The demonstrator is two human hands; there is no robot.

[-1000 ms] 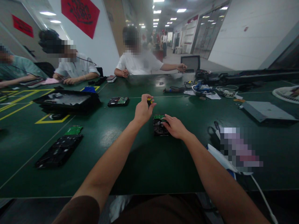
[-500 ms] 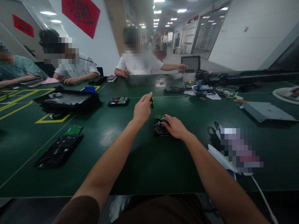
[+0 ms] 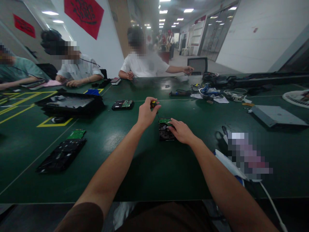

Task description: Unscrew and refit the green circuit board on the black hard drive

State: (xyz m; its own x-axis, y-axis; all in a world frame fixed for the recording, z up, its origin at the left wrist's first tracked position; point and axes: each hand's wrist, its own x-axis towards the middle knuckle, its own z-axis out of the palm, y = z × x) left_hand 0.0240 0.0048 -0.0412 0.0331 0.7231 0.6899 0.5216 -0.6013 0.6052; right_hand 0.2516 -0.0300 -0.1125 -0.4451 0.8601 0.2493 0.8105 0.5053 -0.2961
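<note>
My left hand [image 3: 145,113] is closed round a screwdriver [image 3: 154,104] with a black and yellow handle. Its thin shaft slants down to the far edge of a hard drive [image 3: 165,134]. A green circuit board [image 3: 163,121] shows on the far part of the drive. Against the right side of the drive lies my right hand [image 3: 182,131], its thumb and fingers holding it against the table. Whether the screwdriver's tip sits in a screw is too small to tell.
Left lie another hard drive [image 3: 61,156], a loose green board [image 3: 76,134] and black trays [image 3: 72,104]. Farther off is a third drive [image 3: 122,104]. To the right are cables [image 3: 210,91], a grey metal box [image 3: 277,115] and a white packet [image 3: 230,164]. People sit across the table [image 3: 149,170].
My left fingers have curled and shifted round the screwdriver handle, and its top now tilts slightly left, towards me. My right hand and the hard drive have stayed in place.
</note>
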